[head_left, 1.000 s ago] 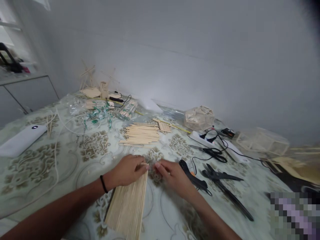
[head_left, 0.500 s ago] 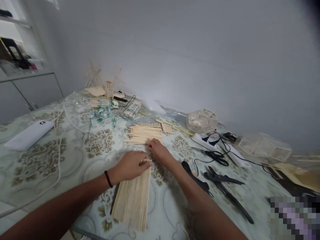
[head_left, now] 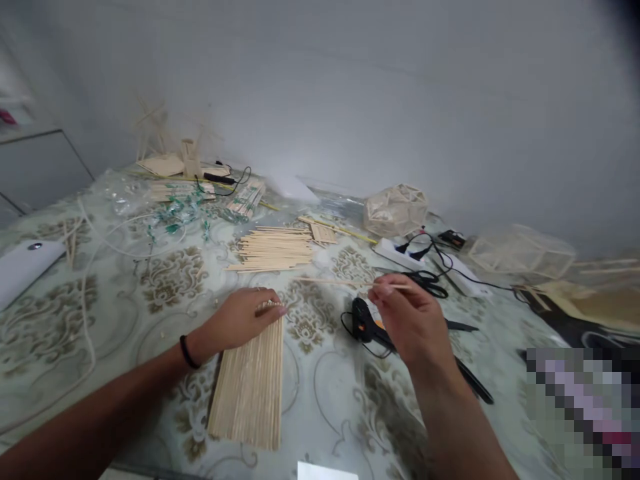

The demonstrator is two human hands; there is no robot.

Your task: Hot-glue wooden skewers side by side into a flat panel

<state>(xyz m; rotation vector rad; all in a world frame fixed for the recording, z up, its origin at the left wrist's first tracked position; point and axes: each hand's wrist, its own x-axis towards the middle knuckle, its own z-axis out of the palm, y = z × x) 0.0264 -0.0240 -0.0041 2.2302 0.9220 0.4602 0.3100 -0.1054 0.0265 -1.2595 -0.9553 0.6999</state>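
My left hand [head_left: 239, 321] lies flat with its fingers pressed on the far end of a flat mat of wooden sticks [head_left: 250, 390] laid side by side on the patterned tablecloth [head_left: 100, 313]. My right hand [head_left: 413, 323] is raised above the table and pinches one thin wooden stick [head_left: 345, 283], which points left. A loose pile of the same sticks [head_left: 273, 248] lies farther back. A black glue gun [head_left: 367, 325] rests just under and left of my right hand.
Black scissors [head_left: 427, 281] and a white power strip [head_left: 400, 255] with black cables lie at the right. A stick-built polyhedron [head_left: 395, 210] stands by the wall, more stick models [head_left: 165, 157] at the far left. A white device [head_left: 23, 267] sits at the left edge.
My right hand reached to the loose pile, picked up one stick and drew back to the right, lifted above the glue gun. My left hand stayed on the stick mat.
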